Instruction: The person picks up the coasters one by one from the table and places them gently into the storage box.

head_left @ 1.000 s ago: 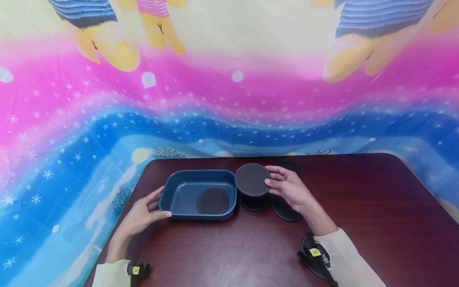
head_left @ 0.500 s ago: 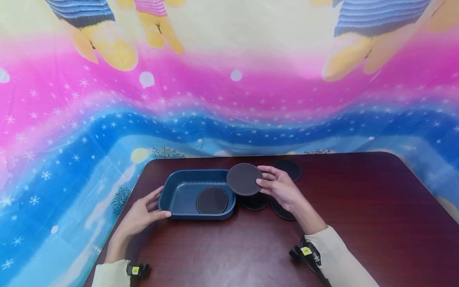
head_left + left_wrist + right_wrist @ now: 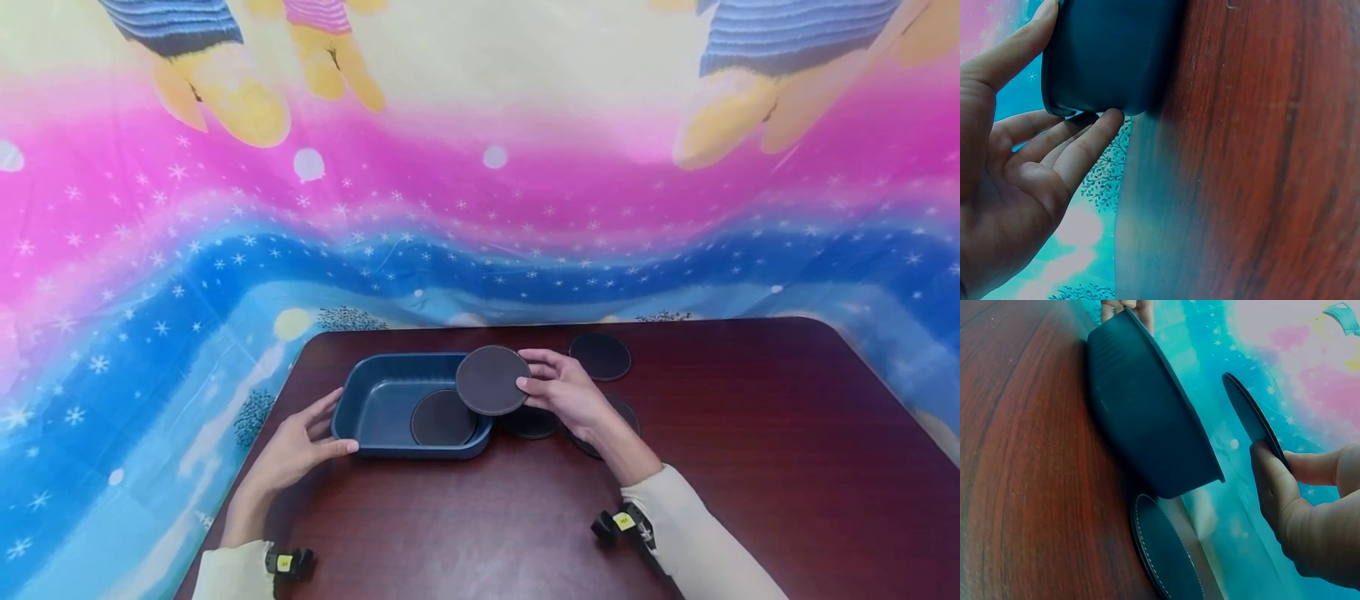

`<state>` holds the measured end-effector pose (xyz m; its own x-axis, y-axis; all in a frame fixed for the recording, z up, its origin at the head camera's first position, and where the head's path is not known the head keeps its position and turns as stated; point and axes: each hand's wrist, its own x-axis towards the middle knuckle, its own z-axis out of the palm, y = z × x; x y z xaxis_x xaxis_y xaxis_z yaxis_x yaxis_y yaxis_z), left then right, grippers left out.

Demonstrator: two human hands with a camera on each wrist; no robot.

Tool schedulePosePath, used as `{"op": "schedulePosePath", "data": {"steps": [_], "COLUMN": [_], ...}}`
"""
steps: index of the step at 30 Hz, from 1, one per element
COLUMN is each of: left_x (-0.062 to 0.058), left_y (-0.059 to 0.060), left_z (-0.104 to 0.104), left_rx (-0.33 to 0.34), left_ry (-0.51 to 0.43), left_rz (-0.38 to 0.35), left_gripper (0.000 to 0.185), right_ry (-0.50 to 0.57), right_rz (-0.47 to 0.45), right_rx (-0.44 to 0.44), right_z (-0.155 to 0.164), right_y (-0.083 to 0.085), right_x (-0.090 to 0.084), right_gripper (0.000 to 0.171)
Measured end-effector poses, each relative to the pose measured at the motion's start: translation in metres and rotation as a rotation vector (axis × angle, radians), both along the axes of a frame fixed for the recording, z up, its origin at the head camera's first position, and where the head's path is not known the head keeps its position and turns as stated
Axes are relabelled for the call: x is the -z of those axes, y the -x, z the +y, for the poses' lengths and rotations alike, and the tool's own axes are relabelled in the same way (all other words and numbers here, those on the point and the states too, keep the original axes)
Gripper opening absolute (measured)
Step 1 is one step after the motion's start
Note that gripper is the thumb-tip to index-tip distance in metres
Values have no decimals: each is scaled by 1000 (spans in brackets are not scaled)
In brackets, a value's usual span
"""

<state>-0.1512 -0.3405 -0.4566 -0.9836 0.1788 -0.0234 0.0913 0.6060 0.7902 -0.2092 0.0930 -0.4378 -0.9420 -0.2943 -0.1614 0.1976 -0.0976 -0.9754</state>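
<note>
Right hand [image 3: 564, 392] pinching round dark flat coaster [image 3: 492, 381], left hand [image 3: 294, 446] relaxed against blue tray [image 3: 375, 398]

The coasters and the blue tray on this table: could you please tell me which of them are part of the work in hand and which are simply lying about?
In hand:
- raised coaster, pinched by the right hand above the tray's rim
- blue tray, steadied by the left hand
- coaster in the tray

Lying about:
- far coaster
- coaster beside the tray
- coaster under the right wrist
</note>
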Motion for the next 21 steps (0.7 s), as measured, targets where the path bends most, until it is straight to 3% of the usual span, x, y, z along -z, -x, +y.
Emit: {"op": "schedulePosePath", "data": {"steps": [21], "left_x": [0], "left_y": [0], "left_z": [0], "left_rx": [0], "left_ry": [-10], "left_rz": [4], "left_gripper": [94], "right_ry": [-90], "right_rz": [54], "right_rx": [-89], "right_z": [-25], "right_y": [8], "right_x": [-6], "right_gripper": [54]}}
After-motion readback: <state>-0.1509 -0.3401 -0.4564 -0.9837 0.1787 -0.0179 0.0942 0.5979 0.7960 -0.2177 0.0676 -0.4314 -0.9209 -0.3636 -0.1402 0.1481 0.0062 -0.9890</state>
